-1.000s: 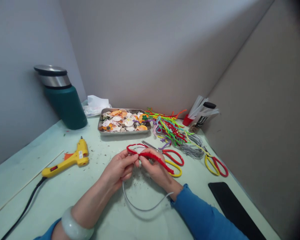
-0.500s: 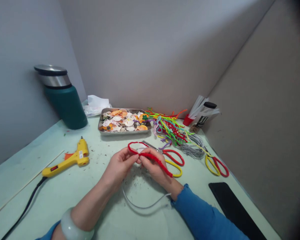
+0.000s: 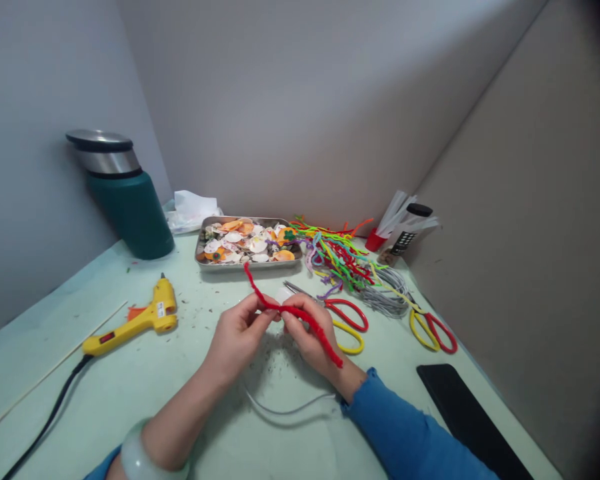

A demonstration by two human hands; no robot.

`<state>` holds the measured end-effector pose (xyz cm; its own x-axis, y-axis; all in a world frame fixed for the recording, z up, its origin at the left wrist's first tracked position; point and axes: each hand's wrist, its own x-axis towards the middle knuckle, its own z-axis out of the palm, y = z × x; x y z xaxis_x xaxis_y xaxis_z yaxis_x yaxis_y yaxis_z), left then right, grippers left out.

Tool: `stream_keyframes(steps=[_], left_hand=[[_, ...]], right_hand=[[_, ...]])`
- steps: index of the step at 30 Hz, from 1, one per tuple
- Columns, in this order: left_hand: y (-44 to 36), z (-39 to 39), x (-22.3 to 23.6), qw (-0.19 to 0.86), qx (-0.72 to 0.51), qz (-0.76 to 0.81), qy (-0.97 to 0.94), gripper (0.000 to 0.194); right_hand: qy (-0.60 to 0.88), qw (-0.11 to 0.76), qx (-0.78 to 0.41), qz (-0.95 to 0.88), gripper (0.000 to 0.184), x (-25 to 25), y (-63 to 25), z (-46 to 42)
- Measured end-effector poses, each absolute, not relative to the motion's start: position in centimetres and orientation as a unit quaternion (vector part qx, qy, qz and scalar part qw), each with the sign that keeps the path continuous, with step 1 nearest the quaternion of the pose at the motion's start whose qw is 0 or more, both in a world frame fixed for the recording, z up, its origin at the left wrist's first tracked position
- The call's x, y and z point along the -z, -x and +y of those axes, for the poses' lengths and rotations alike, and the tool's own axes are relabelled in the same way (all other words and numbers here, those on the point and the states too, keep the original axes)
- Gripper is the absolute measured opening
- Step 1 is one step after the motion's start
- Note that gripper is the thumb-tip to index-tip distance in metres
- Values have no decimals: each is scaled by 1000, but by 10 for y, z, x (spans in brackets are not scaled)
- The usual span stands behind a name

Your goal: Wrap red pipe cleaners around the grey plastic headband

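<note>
A red pipe cleaner (image 3: 316, 324) runs across both my hands, pinched near its middle. My left hand (image 3: 240, 333) grips it between thumb and fingers, and one end rises up and left past the fingertips. My right hand (image 3: 313, 337) holds it close beside, with the other end lying over the back of the hand. A thin grey wire (image 3: 290, 411) curves below the hands; its upper part is hidden, so I cannot tell whether it is held. Scissors (image 3: 347, 313) with one red and one yellow handle lie just behind my right hand.
A metal tray (image 3: 250, 267) of seashells stands at the back. Colourful pipe cleaners (image 3: 337, 253) and coiled grey wire (image 3: 387, 297) lie right of it. A yellow glue gun (image 3: 140, 325) and a green bottle (image 3: 130, 213) are left. More scissors (image 3: 433, 332) and a black flat object (image 3: 465, 413) lie right.
The red pipe cleaner's left part was curled into a loop towards the right; now it points freely up and left. The hands have barely moved.
</note>
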<state>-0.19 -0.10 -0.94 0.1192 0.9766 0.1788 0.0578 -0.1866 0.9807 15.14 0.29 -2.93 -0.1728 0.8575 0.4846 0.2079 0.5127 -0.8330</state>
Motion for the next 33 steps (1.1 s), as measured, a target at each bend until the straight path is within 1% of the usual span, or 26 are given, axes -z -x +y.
stream_keyframes(steps=[5,8,12,15,17,20,25,29,33], left_hand=[[3,-3,13,400,-461,484,-628,17],[4,-3,14,360,-447,493,-654,17],[5,-4,12,299,-475,449,-695,14],[5,-4,12,285,-502,423,-698,15],[4,-4,14,321,-500,436,-675,14],[2,0,16,423,-480,480,-600,13],[-1,2,13,571,-456,508,-456,22],[0,1,11,639,-429,478,-424,27],[2,1,10,672,-388,477,-413,24]], right_hand=[[401,510,-311,-694,8,32,-152,4],[403,509,-319,-690,9,34,-153,4],[367,523,-303,-707,8,31,-153,3],[347,538,-277,-717,5,29,-153,2],[351,537,-267,-719,5,29,-153,2],[374,520,-263,-722,7,31,-151,4],[404,499,-288,-710,7,33,-149,8],[372,491,-304,-727,14,32,-150,10],[330,479,-324,-746,13,30,-153,11]])
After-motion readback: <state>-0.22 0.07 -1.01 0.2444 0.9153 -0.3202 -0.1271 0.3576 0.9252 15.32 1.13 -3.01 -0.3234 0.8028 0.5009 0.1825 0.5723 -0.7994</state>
